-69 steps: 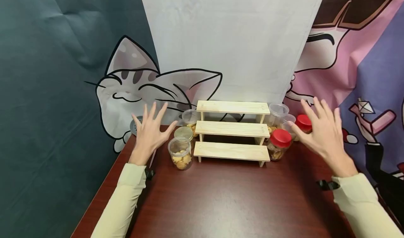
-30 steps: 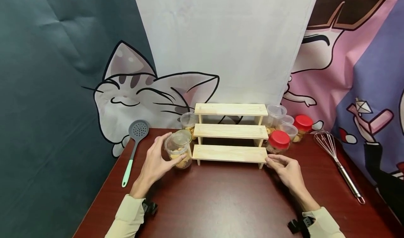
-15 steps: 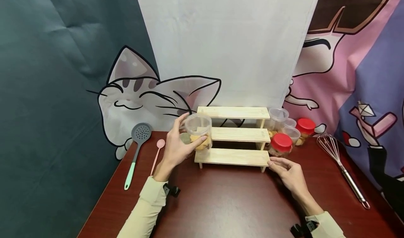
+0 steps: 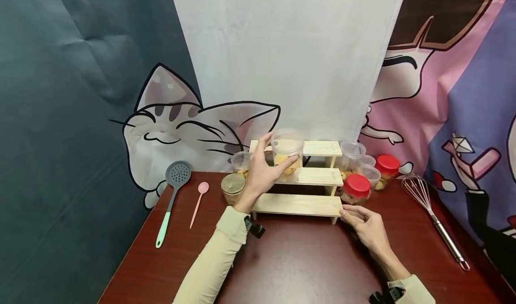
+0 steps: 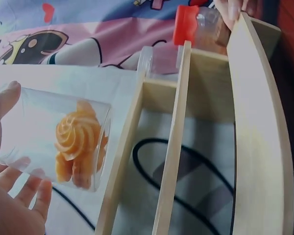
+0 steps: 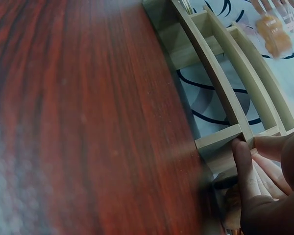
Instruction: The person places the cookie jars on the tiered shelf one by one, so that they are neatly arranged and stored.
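My left hand [image 4: 262,172] grips a clear jar [image 4: 288,148] of swirled cookies, thumb on its near side. The jar is in the air, clear of the boards in the left wrist view, and in the head view it overlaps the upper steps of a three-tier wooden stand [image 4: 298,204]. Piped cookies [image 5: 78,142] show through its wall in the left wrist view. At the stand's right end, my right hand [image 4: 367,228] pinches the corner of the lowest board. The right wrist view shows that thumb and fingers [image 6: 243,164] on the wood.
Left of the stand are a gold-lidded jar [image 4: 233,185] and a clear jar [image 4: 240,160]. A slotted turner [image 4: 177,176] and pink spoon [image 4: 203,188] lie farther left. Red-lidded jars [image 4: 357,185], clear tubs [image 4: 353,154] and a whisk [image 4: 433,219] are on the right.
Both hands came down from spread poses. My left hand took hold of the cookie jar, lifted it, and carried it rightward over the stand. My right hand took the stand's corner and stayed there.
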`<act>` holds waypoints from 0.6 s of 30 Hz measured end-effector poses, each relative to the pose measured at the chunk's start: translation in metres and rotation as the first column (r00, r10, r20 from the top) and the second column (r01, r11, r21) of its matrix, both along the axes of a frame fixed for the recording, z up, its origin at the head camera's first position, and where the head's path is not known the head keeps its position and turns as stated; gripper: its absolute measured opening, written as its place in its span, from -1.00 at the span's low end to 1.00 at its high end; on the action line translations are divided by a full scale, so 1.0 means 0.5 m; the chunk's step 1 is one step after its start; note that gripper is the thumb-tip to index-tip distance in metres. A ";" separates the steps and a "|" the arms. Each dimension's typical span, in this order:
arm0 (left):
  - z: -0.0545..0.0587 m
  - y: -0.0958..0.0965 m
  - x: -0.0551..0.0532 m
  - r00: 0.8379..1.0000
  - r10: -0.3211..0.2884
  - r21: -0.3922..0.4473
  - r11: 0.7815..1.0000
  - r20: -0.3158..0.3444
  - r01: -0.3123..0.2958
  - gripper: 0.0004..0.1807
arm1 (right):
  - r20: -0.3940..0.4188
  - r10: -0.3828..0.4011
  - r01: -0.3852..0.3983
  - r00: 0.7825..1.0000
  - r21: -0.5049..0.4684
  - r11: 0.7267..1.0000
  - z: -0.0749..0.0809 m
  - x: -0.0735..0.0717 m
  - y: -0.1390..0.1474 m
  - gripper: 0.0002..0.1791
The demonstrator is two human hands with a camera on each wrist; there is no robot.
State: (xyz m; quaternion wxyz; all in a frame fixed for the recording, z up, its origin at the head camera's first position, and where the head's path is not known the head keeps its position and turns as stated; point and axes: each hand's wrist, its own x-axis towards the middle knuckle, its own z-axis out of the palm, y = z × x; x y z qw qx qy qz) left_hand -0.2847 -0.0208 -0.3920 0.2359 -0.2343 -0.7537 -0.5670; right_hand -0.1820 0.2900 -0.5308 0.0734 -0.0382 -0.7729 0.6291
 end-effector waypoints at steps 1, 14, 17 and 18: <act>0.000 0.011 -0.005 1.000 -0.008 0.004 1.000 0.002 0.008 -0.03 | 0.001 0.000 0.000 1.000 0.000 1.000 0.000 0.001 0.001 -0.50; 0.005 0.135 -0.077 0.997 -0.017 -0.003 1.000 0.073 0.017 0.01 | -0.004 0.008 -0.009 1.000 -0.043 0.999 -0.010 0.000 0.002 -0.50; 0.007 0.152 -0.089 0.998 -0.005 -0.015 1.000 0.064 0.006 -0.01 | -0.007 0.011 -0.011 1.000 -0.039 0.999 -0.010 -0.002 0.001 -0.51; 0.008 0.157 -0.093 0.998 0.003 -0.022 1.000 0.063 -0.002 -0.02 | -0.008 0.011 -0.011 1.000 -0.037 0.999 -0.009 -0.002 0.001 -0.51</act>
